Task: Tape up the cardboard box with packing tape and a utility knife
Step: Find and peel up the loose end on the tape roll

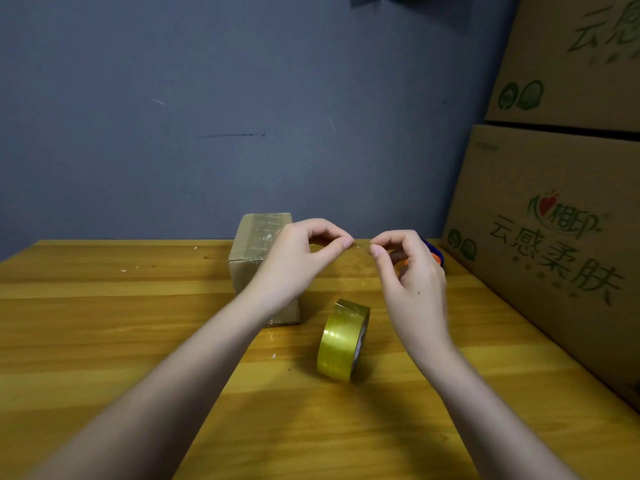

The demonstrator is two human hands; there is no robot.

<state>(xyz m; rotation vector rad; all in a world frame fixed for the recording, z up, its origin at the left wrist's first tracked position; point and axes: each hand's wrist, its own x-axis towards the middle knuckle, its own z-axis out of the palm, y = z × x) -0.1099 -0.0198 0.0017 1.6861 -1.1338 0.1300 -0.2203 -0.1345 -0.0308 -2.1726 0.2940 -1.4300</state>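
Cardboard box (258, 251) lengthwise toward the wall; both hands' grips pinched on a clear tape strip (362, 244).

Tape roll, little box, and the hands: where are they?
tape roll (341, 341), head view, shiny outer band.
small cardboard box (254, 249), head view, taped top.
left hand (294, 261), head view, back.
right hand (414, 282), head view, back.

Showing a glossy yellow-gold roll of tape (343, 341). Sitting plain brown: a small cardboard box (258, 244) with shiny clear tape over its top. Running in honey-yellow wood-grain stripes: the surface (104, 323). Wearing green print: big brown cartons (554, 220) (one red heart in the logo). Standing flat grey-blue: the wall (207, 98).
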